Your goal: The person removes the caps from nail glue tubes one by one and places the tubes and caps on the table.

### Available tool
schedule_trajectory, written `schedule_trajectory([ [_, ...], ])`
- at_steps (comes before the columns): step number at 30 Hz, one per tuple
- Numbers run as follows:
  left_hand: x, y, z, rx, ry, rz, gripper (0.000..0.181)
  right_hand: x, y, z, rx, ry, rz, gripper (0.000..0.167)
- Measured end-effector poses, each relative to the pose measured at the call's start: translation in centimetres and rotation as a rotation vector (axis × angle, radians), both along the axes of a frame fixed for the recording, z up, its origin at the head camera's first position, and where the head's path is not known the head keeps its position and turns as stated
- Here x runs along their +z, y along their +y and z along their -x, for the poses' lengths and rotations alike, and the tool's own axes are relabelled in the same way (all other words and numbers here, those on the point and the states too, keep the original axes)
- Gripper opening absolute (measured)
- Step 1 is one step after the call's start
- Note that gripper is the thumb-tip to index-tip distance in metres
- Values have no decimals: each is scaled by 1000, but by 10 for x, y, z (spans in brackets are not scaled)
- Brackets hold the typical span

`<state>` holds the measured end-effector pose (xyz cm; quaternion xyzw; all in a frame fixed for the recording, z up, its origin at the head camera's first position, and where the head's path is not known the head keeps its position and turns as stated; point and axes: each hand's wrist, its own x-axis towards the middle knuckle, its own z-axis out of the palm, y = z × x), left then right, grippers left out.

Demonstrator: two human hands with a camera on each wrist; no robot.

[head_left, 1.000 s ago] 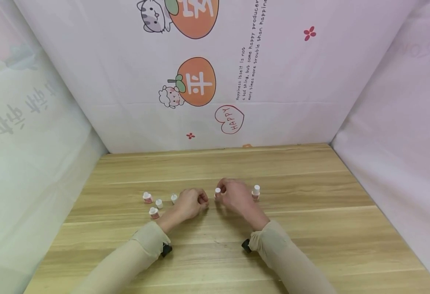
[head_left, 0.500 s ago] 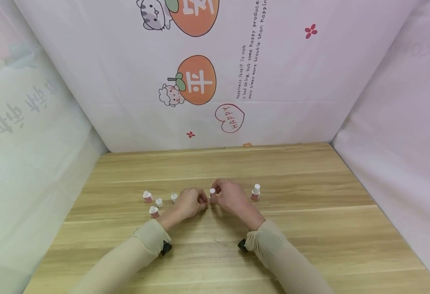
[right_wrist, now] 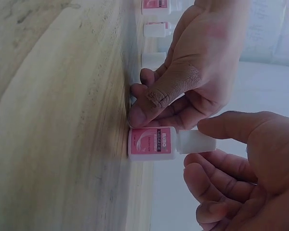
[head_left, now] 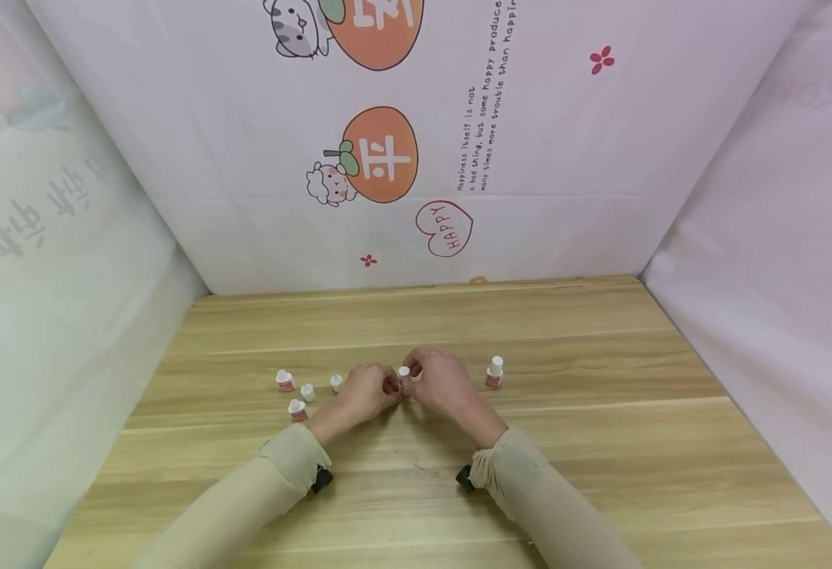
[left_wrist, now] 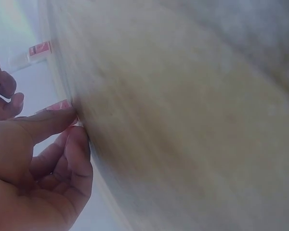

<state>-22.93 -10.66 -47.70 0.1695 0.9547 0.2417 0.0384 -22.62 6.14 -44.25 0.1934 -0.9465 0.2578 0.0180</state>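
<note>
A small white bottle with a pink label [right_wrist: 151,143] stands upright between my hands. My right hand [head_left: 446,387] pinches its white screw cap [right_wrist: 197,141] between thumb and fingers. Beside the bottle's lower part, my left hand [head_left: 367,393] rests close to the table. The left fingers are loosely bent, with a narrow gap between thumb and forefinger. In the left wrist view the left thumb covers much of the bottle's pink label [left_wrist: 59,105]. The left thumb tip lies against or just beside the bottle's edge; I cannot tell which.
Two bottles without caps, one farther back [head_left: 285,382] and one nearer [head_left: 298,411], stand on the left. Two loose white caps, one on the left [head_left: 307,393] and one by the left hand [head_left: 336,384], lie on the wooden table [head_left: 600,458]. A capped bottle [head_left: 495,373] stands at right.
My right hand has brought the capped bottle leftward across the table until it meets my left hand. The left hand has stayed almost still.
</note>
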Motion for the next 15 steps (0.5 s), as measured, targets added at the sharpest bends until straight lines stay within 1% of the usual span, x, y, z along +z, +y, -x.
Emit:
schedule_trajectory([
  [6,-1,1,2,1,-22,8,11,-1,1,2,-20,-13,13,16],
  [11,-1,2,3,-13,6,16,12,-3,2,2,-21,-26,35,15],
  [15,0,3,3,-25,15,21,12,-6,3,4,-20,-16,39,15],
])
